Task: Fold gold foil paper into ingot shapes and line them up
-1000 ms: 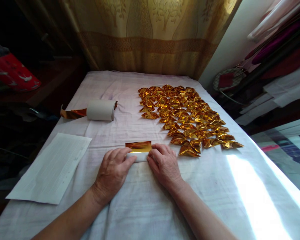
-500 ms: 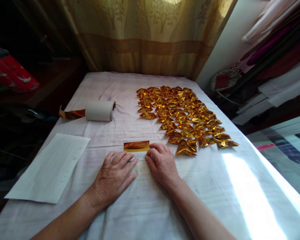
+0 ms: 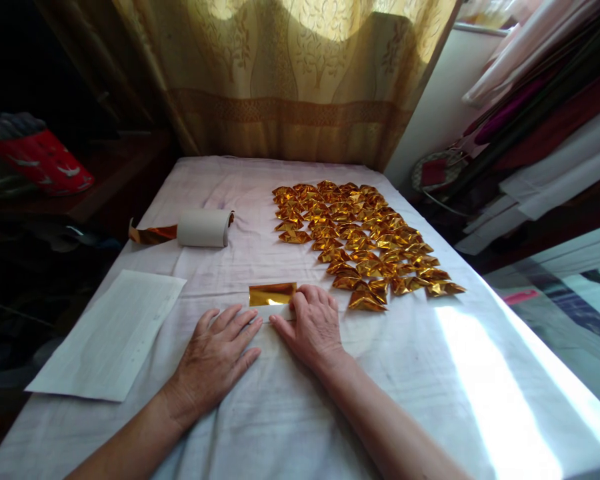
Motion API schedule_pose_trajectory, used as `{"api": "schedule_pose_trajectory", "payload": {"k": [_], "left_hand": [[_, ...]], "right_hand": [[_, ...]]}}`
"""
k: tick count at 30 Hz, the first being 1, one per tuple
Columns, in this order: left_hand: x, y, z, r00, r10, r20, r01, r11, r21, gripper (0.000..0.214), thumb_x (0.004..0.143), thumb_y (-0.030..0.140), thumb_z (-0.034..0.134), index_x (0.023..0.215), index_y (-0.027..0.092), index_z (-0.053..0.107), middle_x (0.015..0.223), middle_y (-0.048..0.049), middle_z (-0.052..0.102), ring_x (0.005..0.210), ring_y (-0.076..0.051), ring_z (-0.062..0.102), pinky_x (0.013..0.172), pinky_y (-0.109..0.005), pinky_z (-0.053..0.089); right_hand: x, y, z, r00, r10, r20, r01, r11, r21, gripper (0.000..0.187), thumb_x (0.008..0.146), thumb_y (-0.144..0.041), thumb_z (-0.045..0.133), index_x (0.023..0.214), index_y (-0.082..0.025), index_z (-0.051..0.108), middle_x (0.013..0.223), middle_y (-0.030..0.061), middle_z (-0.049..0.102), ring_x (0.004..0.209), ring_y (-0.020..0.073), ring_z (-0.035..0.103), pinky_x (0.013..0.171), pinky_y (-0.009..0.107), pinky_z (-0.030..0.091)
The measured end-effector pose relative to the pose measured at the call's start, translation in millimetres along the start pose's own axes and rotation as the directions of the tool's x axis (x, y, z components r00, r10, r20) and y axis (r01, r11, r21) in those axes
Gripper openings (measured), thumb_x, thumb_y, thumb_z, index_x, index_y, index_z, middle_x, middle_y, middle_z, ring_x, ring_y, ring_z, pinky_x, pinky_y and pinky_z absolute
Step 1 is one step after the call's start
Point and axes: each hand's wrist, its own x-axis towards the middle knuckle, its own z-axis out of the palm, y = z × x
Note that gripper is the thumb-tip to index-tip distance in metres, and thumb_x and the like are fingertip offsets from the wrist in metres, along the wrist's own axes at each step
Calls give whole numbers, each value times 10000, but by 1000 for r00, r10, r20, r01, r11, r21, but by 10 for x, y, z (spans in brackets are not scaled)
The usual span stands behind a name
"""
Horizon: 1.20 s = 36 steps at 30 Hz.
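A small sheet of gold foil paper (image 3: 273, 293) lies on the cloth in front of me, with a white folded strip along its near edge. My left hand (image 3: 215, 353) rests flat with fingers spread, its fingertips at the left end of that white strip. At the right end, my right hand (image 3: 310, 327) has its fingers curled on the paper, and the thumb lies along the near edge. Just beyond the right hand, several folded gold foil ingots (image 3: 355, 237) stand in close rows.
A white cardboard tube (image 3: 203, 229) with gold foil sheets inside lies at the back left. A printed sheet of paper (image 3: 110, 333) is nearer, on the left. The cloth-covered table (image 3: 245, 427) meets a curtain (image 3: 290, 127); a red container (image 3: 45, 160) stands off left.
My right thumb has slid left along the strip while the other fingers curl over the right end. My left hand has shifted slightly left. The view has tilted a little.
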Motion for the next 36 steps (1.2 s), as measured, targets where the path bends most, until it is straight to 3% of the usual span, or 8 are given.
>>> {"api": "schedule_pose_trajectory", "payload": {"k": [3, 8, 15, 18, 22, 26, 31, 36], "left_hand": [[-13, -1, 10, 1000, -19, -1, 19, 1000, -9, 326, 963, 330, 491, 1235, 272, 660, 1271, -53, 685, 1227, -292, 551, 1056, -487, 298], [-22, -21, 25, 999, -34, -14, 34, 999, -39, 316, 959, 336, 500, 1215, 282, 677, 1252, -56, 697, 1226, -286, 552, 1039, -481, 321], [42, -121, 93, 996, -51, -78, 40, 990, -139, 242, 965, 316, 512, 1086, 267, 715, 1166, -53, 724, 1137, -253, 602, 996, -459, 390], [85, -162, 115, 989, -106, -104, 89, 984, -155, 217, 963, 316, 504, 1045, 233, 686, 1197, -84, 697, 1145, -252, 598, 981, -441, 424], [139, -190, 131, 977, -164, -138, 143, 979, -146, 295, 939, 325, 537, 1203, 203, 584, 1237, -117, 673, 1148, -265, 598, 962, -438, 445], [190, -174, 108, 977, -188, -98, 171, 972, -162, 162, 900, 288, 594, 1052, 239, 619, 1218, -88, 679, 1141, -263, 599, 959, -441, 438], [191, -146, 61, 985, -129, -118, 113, 984, -136, 54, 883, 209, 582, 841, 224, 612, 1239, -83, 682, 1249, -291, 547, 1019, -486, 391], [149, -177, 112, 987, 1, -159, -24, 989, -145, 104, 936, 160, 509, 893, 216, 586, 1133, -50, 740, 1208, -250, 608, 1095, -500, 334]], "right_hand": [[-9, 0, 23, 1000, 12, -23, -12, 1000, 5, 291, 839, -492, 692, 847, -219, 590, 1043, 102, 637, 1001, 280, 526, 862, 407, 363], [-88, 203, 35, 999, 37, -40, -34, 997, 65, 79, 893, -290, 596, 909, -217, 621, 1106, 81, 635, 1017, 251, 551, 886, 391, 377], [-128, 282, 62, 998, -7, -58, 12, 996, 87, 383, 881, -264, 603, 1257, -192, 587, 1232, 117, 632, 1125, 277, 554, 949, 423, 391], [-128, 253, 38, 999, -19, -42, 23, 993, 115, 355, 850, -326, 669, 1184, -213, 629, 1234, 113, 633, 1136, 288, 554, 958, 432, 402], [-127, 246, 14, 1000, -6, -27, 10, 987, 163, 285, 802, -306, 721, 1068, -220, 666, 1224, 111, 637, 1123, 295, 564, 957, 458, 420], [-136, 259, 13, 998, -27, -53, 36, 982, 185, 254, 781, -267, 731, 1026, -224, 679, 1261, 118, 626, 1147, 297, 558, 953, 461, 430], [-145, 314, 42, 987, -98, -124, 123, 970, 210, 110, 796, -226, 701, 904, -246, 691, 1254, 87, 639, 1151, 274, 563, 922, 421, 444], [-127, 373, 82, 958, -217, -186, 259, 934, 246, 69, 864, -189, 629, 871, -247, 666, 1166, 44, 709, 1159, 256, 572, 928, 397, 418]]}}
